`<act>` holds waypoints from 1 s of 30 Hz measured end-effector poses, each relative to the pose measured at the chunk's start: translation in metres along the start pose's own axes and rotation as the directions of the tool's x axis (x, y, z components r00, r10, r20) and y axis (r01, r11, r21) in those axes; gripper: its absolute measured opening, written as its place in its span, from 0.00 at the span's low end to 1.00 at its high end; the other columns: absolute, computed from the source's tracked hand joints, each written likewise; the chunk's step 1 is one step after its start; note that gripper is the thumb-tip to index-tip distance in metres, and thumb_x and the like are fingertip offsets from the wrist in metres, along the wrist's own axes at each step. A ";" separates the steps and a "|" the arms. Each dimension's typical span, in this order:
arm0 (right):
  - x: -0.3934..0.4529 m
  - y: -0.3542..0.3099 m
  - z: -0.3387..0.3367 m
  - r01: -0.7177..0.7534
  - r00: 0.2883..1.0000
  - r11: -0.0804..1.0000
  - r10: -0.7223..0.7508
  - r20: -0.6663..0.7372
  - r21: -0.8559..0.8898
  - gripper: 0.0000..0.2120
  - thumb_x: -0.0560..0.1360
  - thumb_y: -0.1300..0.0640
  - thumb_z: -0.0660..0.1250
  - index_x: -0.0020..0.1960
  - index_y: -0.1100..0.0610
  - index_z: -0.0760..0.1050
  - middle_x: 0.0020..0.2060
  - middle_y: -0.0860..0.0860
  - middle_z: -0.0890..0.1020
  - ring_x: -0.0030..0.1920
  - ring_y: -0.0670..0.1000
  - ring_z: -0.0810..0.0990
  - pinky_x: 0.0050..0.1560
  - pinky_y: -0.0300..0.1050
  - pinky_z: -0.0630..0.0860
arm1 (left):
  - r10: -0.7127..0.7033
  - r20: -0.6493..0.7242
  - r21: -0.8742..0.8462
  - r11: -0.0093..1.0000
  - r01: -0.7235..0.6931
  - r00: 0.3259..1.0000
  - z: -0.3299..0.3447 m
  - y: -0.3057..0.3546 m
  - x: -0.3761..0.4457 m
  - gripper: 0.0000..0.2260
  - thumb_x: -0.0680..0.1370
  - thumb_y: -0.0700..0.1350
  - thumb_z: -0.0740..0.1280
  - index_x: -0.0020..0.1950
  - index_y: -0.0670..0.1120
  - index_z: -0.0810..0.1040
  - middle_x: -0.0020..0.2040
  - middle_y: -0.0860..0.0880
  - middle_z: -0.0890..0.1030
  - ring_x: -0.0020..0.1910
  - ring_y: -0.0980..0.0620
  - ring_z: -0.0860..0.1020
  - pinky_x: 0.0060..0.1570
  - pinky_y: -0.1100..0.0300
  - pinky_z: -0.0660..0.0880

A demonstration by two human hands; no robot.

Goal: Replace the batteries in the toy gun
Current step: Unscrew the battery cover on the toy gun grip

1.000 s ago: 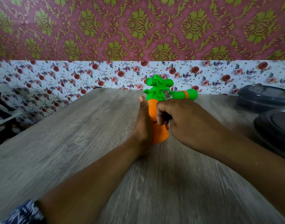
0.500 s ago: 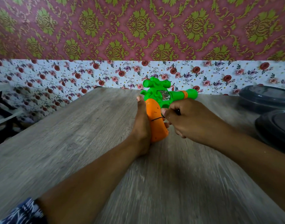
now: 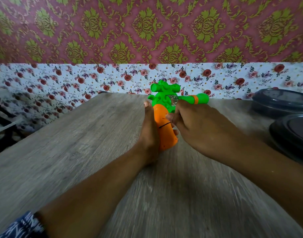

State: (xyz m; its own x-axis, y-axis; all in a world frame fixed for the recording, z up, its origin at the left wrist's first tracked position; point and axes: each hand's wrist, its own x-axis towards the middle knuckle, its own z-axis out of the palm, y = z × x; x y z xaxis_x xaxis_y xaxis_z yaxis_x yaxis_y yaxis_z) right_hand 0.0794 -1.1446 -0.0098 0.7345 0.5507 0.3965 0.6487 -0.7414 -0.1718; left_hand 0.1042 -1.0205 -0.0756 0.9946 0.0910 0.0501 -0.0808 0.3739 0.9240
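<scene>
The toy gun [image 3: 166, 121] lies mid-table, barrel pointing right. Your left hand [image 3: 150, 133] clasps its orange grip to steady it; your right hand [image 3: 192, 124] pinches at the grip face (presumably the battery cover).

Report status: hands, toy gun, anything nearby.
Left hand grips the toy gun by its orange handle. Right hand curled at the handle's right side; what it pinches, unclear. Dark containers at right, apart.

A grey wood-grain table [image 3: 65, 152] meets a white rose-print wall band [image 3: 78, 78] beneath maroon-and-gold damask wallpaper [image 3: 147, 28], with perhaps dark shelving [image 3: 1, 117] at left.
</scene>
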 end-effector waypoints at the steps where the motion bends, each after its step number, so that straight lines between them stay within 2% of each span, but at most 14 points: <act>1: 0.000 -0.001 0.000 -0.020 1.000 0.998 0.020 -0.009 -0.051 0.16 0.79 0.43 0.51 0.42 0.54 0.64 0.32 0.50 0.67 0.38 0.53 0.68 0.39 0.46 0.65 | 0.010 -0.030 -0.001 1.000 -0.010 1.000 0.000 0.000 0.000 0.33 0.77 0.67 0.41 0.70 0.49 0.66 0.49 0.47 0.81 0.51 0.46 0.78 0.51 0.53 0.75; 3: 0.000 -0.001 0.000 -0.044 0.999 0.996 0.043 -0.013 -0.072 0.16 0.79 0.44 0.51 0.38 0.52 0.63 0.31 0.50 0.65 0.39 0.54 0.69 0.39 0.46 0.65 | 0.002 -0.073 0.004 1.000 -0.002 0.997 0.001 -0.002 0.000 0.28 0.77 0.67 0.42 0.68 0.55 0.66 0.44 0.50 0.84 0.47 0.49 0.80 0.49 0.53 0.76; 6: 0.002 0.000 0.000 -0.022 0.999 1.000 0.022 -0.025 0.015 0.10 0.78 0.49 0.59 0.46 0.56 0.70 0.36 0.51 0.73 0.42 0.55 0.74 0.41 0.48 0.70 | -0.022 -0.035 0.017 1.000 0.022 0.999 0.002 0.000 -0.001 0.36 0.76 0.69 0.42 0.75 0.49 0.62 0.58 0.44 0.81 0.58 0.43 0.79 0.59 0.47 0.74; 7: 0.002 0.000 0.000 -0.005 0.999 0.999 0.007 -0.035 0.053 0.08 0.77 0.51 0.62 0.47 0.56 0.70 0.38 0.51 0.76 0.42 0.54 0.75 0.42 0.49 0.72 | -0.023 -0.023 0.013 1.000 0.023 0.999 0.002 0.001 -0.002 0.37 0.76 0.69 0.41 0.75 0.48 0.61 0.60 0.42 0.80 0.58 0.43 0.78 0.59 0.47 0.73; 10: 0.000 -0.002 -0.005 0.055 0.997 0.981 -0.044 -0.061 0.184 0.03 0.75 0.56 0.66 0.44 0.55 0.72 0.39 0.52 0.80 0.41 0.52 0.77 0.44 0.52 0.75 | 0.003 -0.006 0.016 1.000 -0.003 1.000 0.003 0.002 -0.004 0.34 0.77 0.66 0.40 0.74 0.47 0.64 0.58 0.44 0.81 0.52 0.49 0.80 0.60 0.50 0.73; 14: 0.001 -0.003 -0.005 0.087 0.996 0.960 -0.075 -0.052 0.267 0.03 0.75 0.57 0.65 0.44 0.56 0.73 0.39 0.52 0.81 0.36 0.49 0.75 0.42 0.48 0.73 | 0.011 0.041 0.000 1.000 -0.011 0.999 0.009 0.006 -0.011 0.34 0.79 0.64 0.39 0.74 0.45 0.64 0.66 0.42 0.75 0.52 0.52 0.79 0.63 0.48 0.70; 16: 0.001 -0.003 -0.001 0.062 0.998 0.975 -0.055 -0.036 0.211 0.07 0.77 0.52 0.61 0.45 0.55 0.70 0.37 0.50 0.78 0.38 0.51 0.74 0.41 0.48 0.71 | -0.007 0.030 0.001 1.000 0.007 1.000 0.008 0.006 -0.010 0.34 0.78 0.65 0.39 0.74 0.45 0.63 0.67 0.41 0.75 0.52 0.50 0.80 0.61 0.50 0.72; 18: -0.001 -0.002 0.000 -0.001 0.999 0.999 0.003 -0.040 0.041 0.13 0.78 0.44 0.54 0.45 0.55 0.65 0.34 0.49 0.71 0.38 0.52 0.70 0.39 0.47 0.66 | -0.026 0.000 -0.014 1.000 0.026 1.000 0.006 0.005 -0.007 0.35 0.77 0.67 0.40 0.75 0.46 0.61 0.66 0.39 0.75 0.57 0.43 0.78 0.62 0.47 0.71; 20: -0.001 -0.001 0.000 -0.050 0.997 0.993 0.044 -0.064 -0.106 0.16 0.78 0.41 0.49 0.44 0.53 0.62 0.33 0.50 0.67 0.38 0.53 0.68 0.38 0.46 0.64 | -0.031 -0.032 -0.020 0.999 0.031 0.999 0.005 0.004 -0.004 0.36 0.76 0.68 0.41 0.75 0.46 0.62 0.65 0.37 0.75 0.60 0.39 0.76 0.63 0.45 0.71; 21: -0.001 0.000 0.000 -0.053 0.997 0.992 0.046 -0.066 -0.113 0.16 0.79 0.42 0.49 0.43 0.53 0.62 0.32 0.50 0.66 0.39 0.54 0.69 0.38 0.46 0.64 | -0.030 -0.044 -0.022 0.999 0.029 0.999 0.004 0.003 -0.003 0.36 0.76 0.68 0.42 0.75 0.46 0.62 0.65 0.36 0.75 0.61 0.38 0.76 0.62 0.44 0.71; 23: 0.001 0.002 0.001 -0.033 0.998 0.998 0.030 -0.050 -0.061 0.14 0.79 0.44 0.54 0.42 0.54 0.64 0.31 0.48 0.66 0.41 0.55 0.72 0.39 0.46 0.64 | -0.025 -0.059 -0.011 1.000 0.024 0.998 0.004 0.002 -0.004 0.37 0.76 0.68 0.42 0.74 0.45 0.63 0.64 0.37 0.75 0.60 0.41 0.76 0.62 0.44 0.71; 27: 0.001 0.002 -0.002 0.016 0.999 0.988 -0.008 -0.052 0.153 0.06 0.75 0.52 0.64 0.45 0.53 0.70 0.41 0.50 0.79 0.45 0.53 0.77 0.46 0.51 0.74 | -0.014 -0.088 0.000 1.000 0.014 0.996 0.005 0.002 -0.005 0.37 0.77 0.68 0.43 0.69 0.43 0.70 0.59 0.38 0.79 0.56 0.42 0.78 0.61 0.44 0.72; 29: 0.001 0.000 -0.002 0.041 0.997 0.972 -0.026 -0.067 0.231 0.05 0.74 0.54 0.66 0.43 0.52 0.70 0.41 0.49 0.80 0.44 0.52 0.77 0.47 0.52 0.74 | -0.005 -0.077 0.000 1.000 0.005 0.997 0.006 0.004 -0.007 0.35 0.77 0.66 0.42 0.71 0.43 0.67 0.55 0.42 0.81 0.54 0.44 0.79 0.61 0.45 0.72; 30: 0.001 0.000 -0.001 0.053 0.997 0.965 -0.038 -0.066 0.255 0.05 0.74 0.54 0.66 0.42 0.51 0.70 0.40 0.49 0.80 0.44 0.51 0.77 0.47 0.52 0.74 | -0.005 -0.051 -0.004 1.000 0.005 0.999 0.007 0.005 -0.008 0.35 0.78 0.66 0.41 0.71 0.44 0.67 0.58 0.43 0.80 0.55 0.45 0.79 0.63 0.44 0.71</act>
State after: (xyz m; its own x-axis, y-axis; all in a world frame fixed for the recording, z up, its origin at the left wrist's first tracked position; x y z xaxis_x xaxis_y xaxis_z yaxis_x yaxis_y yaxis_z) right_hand 0.0797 -1.1441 -0.0085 0.6948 0.5516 0.4616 0.7163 -0.5886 -0.3748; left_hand 0.0960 -1.0262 -0.0685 0.9903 0.1362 0.0258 -0.0760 0.3782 0.9226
